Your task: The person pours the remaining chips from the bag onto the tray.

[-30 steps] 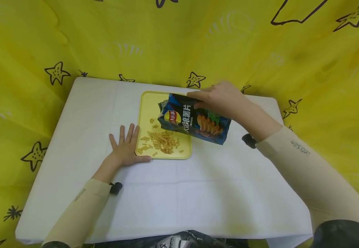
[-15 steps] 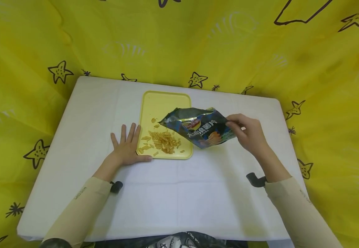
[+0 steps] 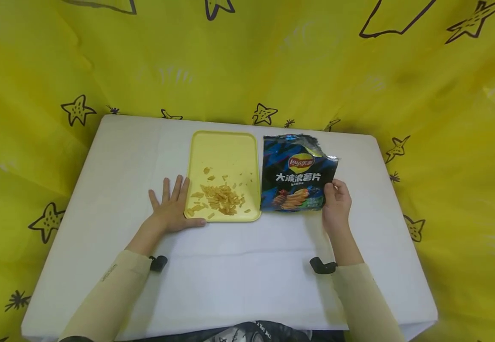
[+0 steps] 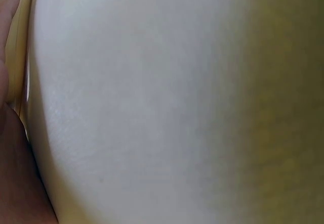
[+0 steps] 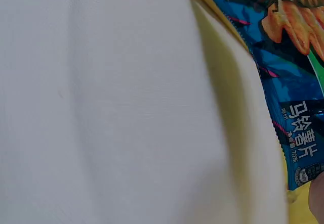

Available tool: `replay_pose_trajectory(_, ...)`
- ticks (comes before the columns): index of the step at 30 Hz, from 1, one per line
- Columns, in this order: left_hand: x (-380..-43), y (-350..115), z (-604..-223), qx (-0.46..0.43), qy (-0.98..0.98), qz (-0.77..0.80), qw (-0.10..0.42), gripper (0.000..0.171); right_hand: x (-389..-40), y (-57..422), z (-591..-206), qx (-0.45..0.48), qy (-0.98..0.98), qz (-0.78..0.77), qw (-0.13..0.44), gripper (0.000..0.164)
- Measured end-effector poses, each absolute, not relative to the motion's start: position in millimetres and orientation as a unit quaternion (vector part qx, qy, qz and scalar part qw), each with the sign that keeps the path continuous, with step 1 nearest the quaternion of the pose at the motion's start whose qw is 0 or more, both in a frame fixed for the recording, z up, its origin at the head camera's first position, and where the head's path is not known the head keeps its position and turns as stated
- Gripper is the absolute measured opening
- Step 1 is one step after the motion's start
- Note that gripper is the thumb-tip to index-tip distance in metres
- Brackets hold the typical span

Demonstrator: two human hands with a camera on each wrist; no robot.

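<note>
A dark blue potato chip bag, torn along its top, stands with its printed front showing, just right of the yellow tray. My right hand pinches the bag's lower right edge between thumb and fingers. In the right wrist view the bag shows at the upper right, with only a bit of the hand at the edge. Broken potato chips lie in a heap on the tray's near half. My left hand rests with spread fingers at the tray's near left corner, thumb along its front edge.
A white-covered table bears the tray. Behind it hangs a yellow curtain with drawn starfish. A black wrist camera sits on the right wrist, another camera on the left.
My right hand has taken the bag from above the tray to its right side and turned it upright, its torn top now facing away. The left hand has stayed at the tray corner.
</note>
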State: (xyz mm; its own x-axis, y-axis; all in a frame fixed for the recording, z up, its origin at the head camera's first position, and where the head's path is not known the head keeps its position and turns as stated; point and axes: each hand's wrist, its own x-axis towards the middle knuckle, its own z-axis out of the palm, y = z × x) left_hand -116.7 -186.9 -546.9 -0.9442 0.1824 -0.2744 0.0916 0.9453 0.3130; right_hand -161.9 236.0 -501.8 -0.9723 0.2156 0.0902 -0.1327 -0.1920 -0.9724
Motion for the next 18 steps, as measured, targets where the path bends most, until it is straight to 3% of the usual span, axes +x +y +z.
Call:
replay_pose_trajectory(7,-115.7,-192.2,-556.7,0.066,0.974,0.153,0.152,0.128,-179.7,246.4,-546.1,-0.157,-0.570,0.800,0.103,0.031)
replay_pose_trajectory(14,-102.2,-193.6,-568.5,0.060,0.970,0.170,0.161,0.129,-189.0,250.8,-562.1,-0.250,-0.690,0.679,0.010,0.048)
replay_pose_trajectory(18,-97.3,-192.9,-574.5,0.059,0.970,0.170,0.163,0.128,-195.8,251.6,-566.0,-0.249,-0.756,0.603,-0.046,0.057)
